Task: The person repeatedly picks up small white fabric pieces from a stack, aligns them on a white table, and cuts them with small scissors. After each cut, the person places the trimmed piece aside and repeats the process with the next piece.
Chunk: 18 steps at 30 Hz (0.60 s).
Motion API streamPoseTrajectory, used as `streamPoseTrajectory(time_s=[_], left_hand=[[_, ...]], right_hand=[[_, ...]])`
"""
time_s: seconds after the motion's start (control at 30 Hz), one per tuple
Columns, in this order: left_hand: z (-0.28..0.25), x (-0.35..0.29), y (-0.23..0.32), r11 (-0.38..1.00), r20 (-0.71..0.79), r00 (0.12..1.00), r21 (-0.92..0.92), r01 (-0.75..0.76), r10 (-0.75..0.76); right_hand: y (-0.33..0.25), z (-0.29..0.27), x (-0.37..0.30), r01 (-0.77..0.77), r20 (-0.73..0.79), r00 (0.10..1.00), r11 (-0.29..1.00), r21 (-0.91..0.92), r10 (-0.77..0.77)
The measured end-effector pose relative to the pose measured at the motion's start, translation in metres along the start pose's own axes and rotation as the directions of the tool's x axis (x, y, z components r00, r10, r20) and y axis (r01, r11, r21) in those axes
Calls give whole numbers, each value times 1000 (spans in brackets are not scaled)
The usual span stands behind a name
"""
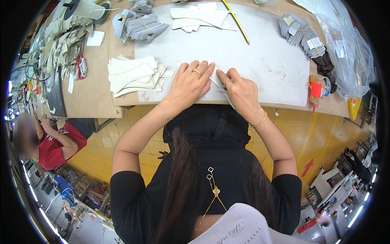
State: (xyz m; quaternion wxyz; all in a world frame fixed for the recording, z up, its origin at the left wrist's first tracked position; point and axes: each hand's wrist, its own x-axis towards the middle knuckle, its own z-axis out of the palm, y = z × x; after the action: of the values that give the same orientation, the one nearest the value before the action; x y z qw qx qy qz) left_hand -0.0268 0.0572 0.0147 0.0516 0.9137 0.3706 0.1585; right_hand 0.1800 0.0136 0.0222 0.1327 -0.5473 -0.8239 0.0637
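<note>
On the grey-white work sheet, a small off-white cut piece (215, 77) lies between my two hands, partly covered by fingers. My left hand (191, 82) rests fairly flat with its fingers stretched out, their tips beside the piece. Curled and closed, my right hand (240, 90) presses its index finger on the piece's right edge. A pale strip (228, 99) hangs below that hand over the table edge; whether it belongs to the same piece I cannot tell. Just left of my left hand sits a loose, fanned stack of off-white cut pieces (134, 75).
Farther back lie more off-white pieces (199, 18), a yellow pencil (237, 23) and banded grey bundles (145, 27). At right are another grey bundle (301, 34), a red-labelled bottle (315, 90) and clear plastic bags (345, 53). A thread cone (86, 10) stands far left. A co-worker in red (61, 146) sits left.
</note>
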Motion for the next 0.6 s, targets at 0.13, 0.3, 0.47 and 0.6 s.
streamPoseTrajectory(time_s=[0.13,0.3,0.47,0.6], left_hand=[[-4,3,-11,987,92,983,-2,162,-161],[-7,1,-19,967,-161,955,-87,238,-249],[2,-7,-10,963,-97,971,-183,200,-220],[7,-12,-10,976,-97,977,-132,174,-188]], right_hand=[[-3,1,6,19,2,1000,1000,1,-19],[-11,16,36,64,-40,997,997,31,-63],[-11,21,42,38,-72,997,991,132,-29],[-4,4,17,-11,-17,1000,985,172,14]])
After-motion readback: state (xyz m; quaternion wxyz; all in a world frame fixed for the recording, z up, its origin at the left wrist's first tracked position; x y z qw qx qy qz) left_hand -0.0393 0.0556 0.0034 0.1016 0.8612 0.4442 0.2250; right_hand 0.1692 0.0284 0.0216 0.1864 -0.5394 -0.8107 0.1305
